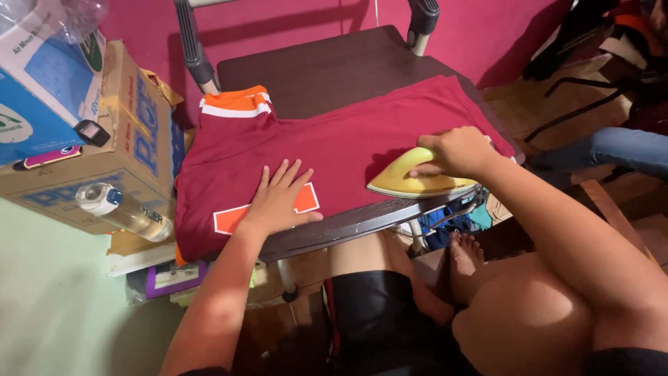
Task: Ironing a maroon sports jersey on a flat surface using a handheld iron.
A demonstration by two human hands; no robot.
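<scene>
- On the dark wooden board [334,69], lying flat: a maroon shirt [348,139] with an orange-and-white collar [235,102], likely soft, light and quick to bunch.
- Pressing it down, fingers spread, beside the orange-edged patch [229,219]: left hand [278,198].
- Gripping the yellow iron [410,179] by its handle, wrapped tight, near the board's front edge: right hand [459,152]; probably heavy and hot underneath.
- Standing well apart at left: cardboard boxes [132,132].

At the centre of the frame you have a matt maroon cloth shirt [362,139] on a dark, smooth wooden surface [327,66]; the yellow iron [410,182] looks like glossy plastic, and the boxes [132,132] at left are rough cardboard.
</scene>
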